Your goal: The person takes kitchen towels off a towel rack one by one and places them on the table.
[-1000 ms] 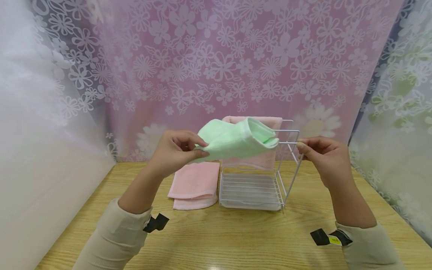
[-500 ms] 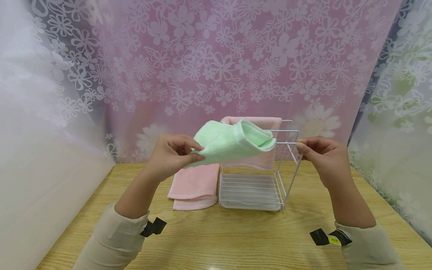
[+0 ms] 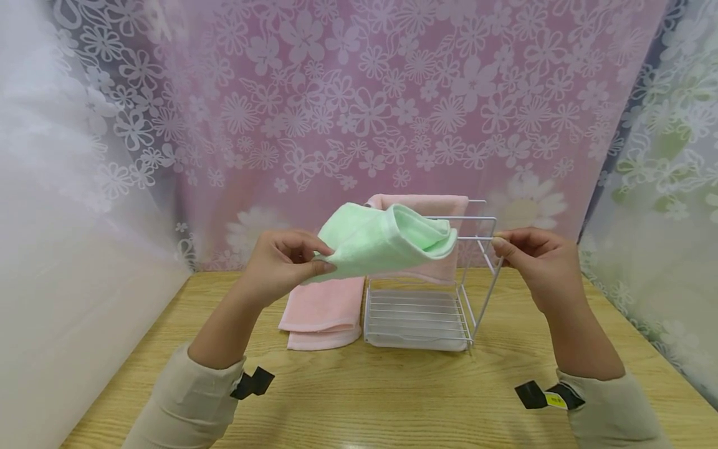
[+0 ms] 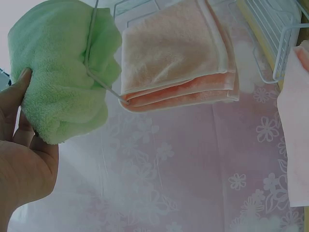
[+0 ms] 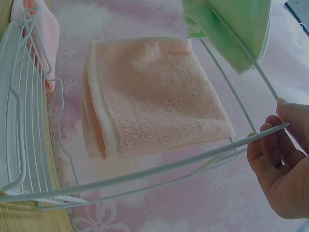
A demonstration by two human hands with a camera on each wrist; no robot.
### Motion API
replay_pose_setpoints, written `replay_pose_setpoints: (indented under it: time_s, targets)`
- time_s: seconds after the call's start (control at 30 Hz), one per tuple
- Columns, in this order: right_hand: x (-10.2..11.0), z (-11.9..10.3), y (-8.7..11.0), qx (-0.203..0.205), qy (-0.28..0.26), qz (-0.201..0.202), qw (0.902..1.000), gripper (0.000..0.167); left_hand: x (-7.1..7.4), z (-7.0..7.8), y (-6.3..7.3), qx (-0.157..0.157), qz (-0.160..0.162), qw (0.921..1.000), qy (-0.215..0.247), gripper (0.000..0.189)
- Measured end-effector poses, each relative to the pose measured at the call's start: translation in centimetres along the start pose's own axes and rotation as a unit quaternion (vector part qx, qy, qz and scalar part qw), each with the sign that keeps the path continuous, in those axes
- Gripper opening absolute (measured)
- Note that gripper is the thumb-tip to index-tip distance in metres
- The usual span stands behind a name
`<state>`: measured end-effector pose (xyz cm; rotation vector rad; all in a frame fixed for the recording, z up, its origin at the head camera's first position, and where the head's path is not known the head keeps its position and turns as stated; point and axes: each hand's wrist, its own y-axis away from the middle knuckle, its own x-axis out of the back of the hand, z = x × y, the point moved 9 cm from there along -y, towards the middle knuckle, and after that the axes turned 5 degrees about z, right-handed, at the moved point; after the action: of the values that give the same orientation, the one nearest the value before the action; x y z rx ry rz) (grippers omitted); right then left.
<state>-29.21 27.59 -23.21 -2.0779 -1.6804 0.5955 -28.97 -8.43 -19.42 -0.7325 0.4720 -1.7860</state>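
A folded light green towel [image 3: 370, 240] is at the top front of the white wire rack [image 3: 487, 287]; my left hand [image 3: 280, 262] pinches its left edge between thumb and fingers. In the left wrist view, a rack wire crosses the green towel [image 4: 63, 72]. My right hand [image 3: 535, 255] pinches the rack's upper front right corner, and the right wrist view shows thumb and fingers at that wire corner [image 5: 287, 125]. Behind the green towel, a folded pink towel [image 3: 417, 202] hangs over the rear bar, partly covered in the head view.
Another folded pink towel [image 3: 325, 305] lies on the wooden table [image 3: 359, 399], just left of the rack. At the rack's base, wires run over a whitish tray [image 3: 415, 343]. A flowered pink curtain [image 3: 359, 93] hangs behind.
My left hand has shifted left and slightly down, drawing the green towel with it. More of the front bar shows at its right. My right hand and the rack have stayed in place.
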Motion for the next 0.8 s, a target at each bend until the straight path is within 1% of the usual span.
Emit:
replay_pose_setpoints:
  time_s: [0.17,0.27,0.53,0.67,0.73,0.8]
  targets:
    - [0.1,0.0,0.0,-0.003,0.002,0.0,1.0,0.012,0.1,-0.1,0.2,-0.008,-0.003,1.0,0.003,0.013]
    - [0.1,0.1,0.0,-0.004,-0.001,0.0,1.0,0.013,0.2,-0.3,0.3,-0.006,-0.003,1.0,0.004,0.013]
    - [0.1,0.0,0.1,-0.009,-0.005,-0.004,0.9999,0.015,0.7,-1.6,0.8,0.029,0.008,0.9995,0.007,0.013]
    - [0.0,0.0,0.0,-0.007,-0.005,-0.006,0.9999,0.014,1.0,-2.1,1.0,0.035,0.009,0.9992,0.018,0.025]
    - [0.0,0.0,0.0,-0.005,-0.007,-0.005,1.0,0.014,1.1,-2.1,1.1,0.028,0.006,0.9992,0.029,0.035]
    - [0.0,0.0,0.0,-0.003,-0.009,-0.004,1.0,0.014,1.1,-2.1,1.2,0.022,0.002,0.9988,0.044,0.039]
